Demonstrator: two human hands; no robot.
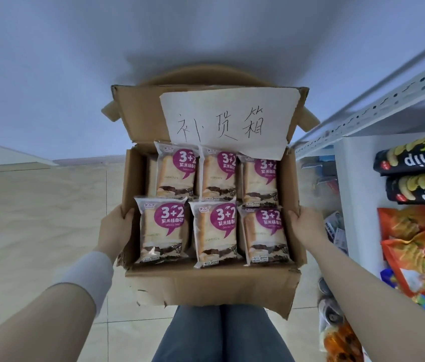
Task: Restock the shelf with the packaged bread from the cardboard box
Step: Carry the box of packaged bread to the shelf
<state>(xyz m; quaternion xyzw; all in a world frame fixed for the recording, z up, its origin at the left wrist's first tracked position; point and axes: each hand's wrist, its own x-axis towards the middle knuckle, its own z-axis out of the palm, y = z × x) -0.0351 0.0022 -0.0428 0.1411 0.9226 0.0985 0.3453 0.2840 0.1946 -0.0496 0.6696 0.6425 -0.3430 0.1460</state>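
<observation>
An open cardboard box (pixel 206 286) sits in front of me, above my knees. Its far flap carries a white sheet of paper (pixel 228 121) with handwriting. Inside lie several packaged breads (pixel 215 231) in two rows, white wrappers with purple "3+2" labels. My left hand (pixel 115 228) grips the box's left wall, fingers curled over the rim. On the opposite wall, my right hand (pixel 308 226) grips the rim the same way. The white metal shelf (pixel 357 116) stands to the right of the box.
The shelf holds black chip boxes (pixel 415 160), orange snack bags (pixel 420 244) and more packets lower down (pixel 336 322). A round wooden stool (pixel 201 78) shows behind the box. Pale tiled floor (pixel 36 218) and a plain wall lie to the left.
</observation>
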